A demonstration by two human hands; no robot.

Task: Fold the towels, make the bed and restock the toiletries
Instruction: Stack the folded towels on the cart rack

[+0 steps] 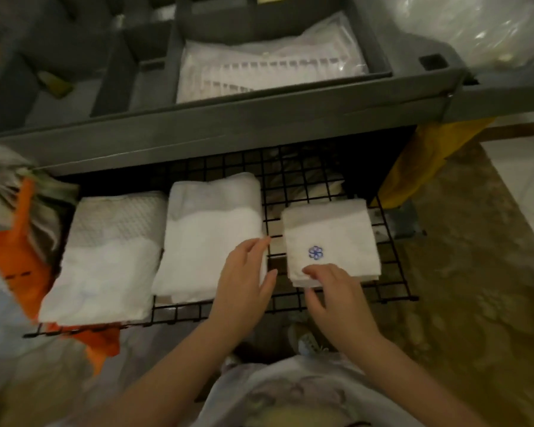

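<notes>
Folded towels being stowed: left hand (247, 278) flat on the middle towel (210, 229), right hand (336, 294) at the edge of the crested towel (330, 235), grip unclear; squaring it probably follows.

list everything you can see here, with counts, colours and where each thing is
towels: 3, white, folded, side by side on the shelf: left towel, middle towel, small towel with a blue flower mark
wire shelf: 1, black, below the cart tray
cart tray: 1, grey, across the top, split into compartments
packet bag: 1, clear with white packets, in a tray compartment
orange bag: 1, orange, left of the shelf
yellow bag: 1, yellow, at the cart's right end
plastic bag: 1, clear, top right
left hand: 1, rests on the middle towel's right edge
right hand: 1, grips the small towel's near edge
</notes>
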